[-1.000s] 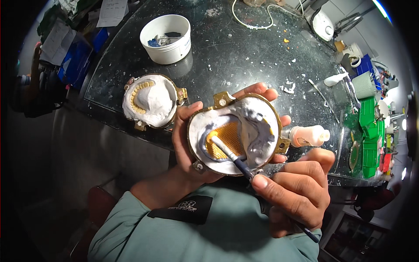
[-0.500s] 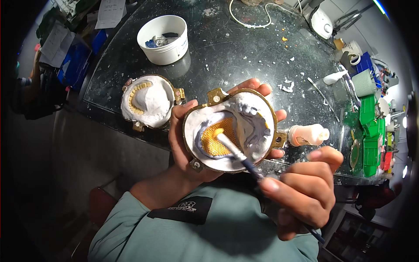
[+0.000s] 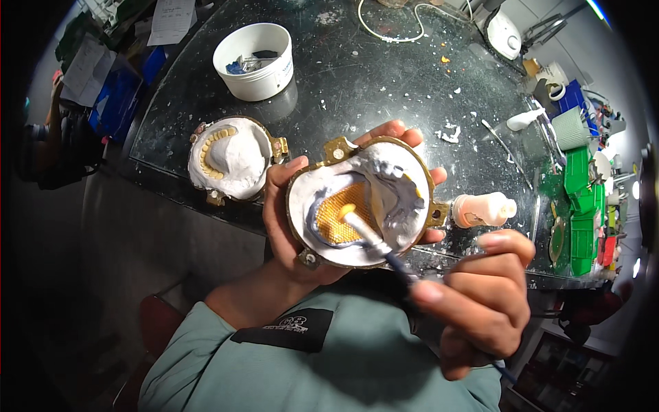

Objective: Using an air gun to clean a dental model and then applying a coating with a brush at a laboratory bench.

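My left hand wraps round a brass dental flask half from below, its fingertips showing along the far and right rim. White plaster fills the flask, and a golden mesh lies in a grey-edged hollow on its left side. In my right hand is a dark-handled brush, pinched between thumb and fingers. The brush's yellowish tip rests on or just over the mesh; exact contact I cannot tell. A second flask half, with a curved row of yellowish teeth in its plaster, sits on the bench to the left.
A white tub with scraps inside stands at the back left. Right of my flask lies a small bottle with pinkish contents. A thin white-tipped stick and green bins are farther right. White crumbs dot the dark bench.
The brush tip has shifted slightly to the right and nearer me over the mesh. My left hand keeps the flask half in almost the same place.
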### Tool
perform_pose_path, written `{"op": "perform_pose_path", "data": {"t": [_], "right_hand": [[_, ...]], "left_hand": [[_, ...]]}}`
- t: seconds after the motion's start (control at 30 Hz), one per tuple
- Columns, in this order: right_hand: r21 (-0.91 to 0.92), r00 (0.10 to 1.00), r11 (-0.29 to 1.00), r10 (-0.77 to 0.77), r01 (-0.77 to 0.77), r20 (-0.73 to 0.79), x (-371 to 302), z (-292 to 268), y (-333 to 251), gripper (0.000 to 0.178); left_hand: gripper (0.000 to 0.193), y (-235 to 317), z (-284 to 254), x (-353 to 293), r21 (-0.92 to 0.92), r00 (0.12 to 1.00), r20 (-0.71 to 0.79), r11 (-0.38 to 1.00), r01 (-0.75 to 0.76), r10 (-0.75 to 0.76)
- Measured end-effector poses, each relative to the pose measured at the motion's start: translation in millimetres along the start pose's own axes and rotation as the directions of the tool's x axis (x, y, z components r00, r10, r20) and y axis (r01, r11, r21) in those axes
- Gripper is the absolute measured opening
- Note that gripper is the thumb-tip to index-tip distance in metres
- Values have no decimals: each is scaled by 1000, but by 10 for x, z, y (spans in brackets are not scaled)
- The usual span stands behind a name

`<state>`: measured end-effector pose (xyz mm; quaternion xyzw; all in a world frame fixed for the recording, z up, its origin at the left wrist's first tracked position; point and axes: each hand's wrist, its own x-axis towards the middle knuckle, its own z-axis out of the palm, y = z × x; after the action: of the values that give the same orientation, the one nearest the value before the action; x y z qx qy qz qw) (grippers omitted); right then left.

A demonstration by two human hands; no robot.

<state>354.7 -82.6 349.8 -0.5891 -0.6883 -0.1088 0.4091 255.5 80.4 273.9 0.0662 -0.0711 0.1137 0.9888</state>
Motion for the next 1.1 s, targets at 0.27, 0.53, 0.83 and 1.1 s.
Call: {"op": "perform_pose_path", "data": {"t": [0.27, 0.53, 0.83, 1.1], "right_hand": [[-99, 991, 995, 36, -23, 131, 40, 9, -36, 44], [-225, 967, 970, 140, -91, 214, 33, -1, -44, 41], [-158, 998, 985, 68, -64, 18, 1, 103, 112, 51], [-174, 987, 972, 162, -160, -3, 8, 75, 48, 49]], "left_hand": [[89, -2, -35, 18, 163, 999, 2, 986, -40, 40], [87, -64, 47, 21, 160, 957, -268, 984, -72, 114], [85, -61, -57, 8, 86, 962, -233, 989, -124, 141], [81, -82, -28, 15, 18, 966, -210, 989, -150, 150]]}}
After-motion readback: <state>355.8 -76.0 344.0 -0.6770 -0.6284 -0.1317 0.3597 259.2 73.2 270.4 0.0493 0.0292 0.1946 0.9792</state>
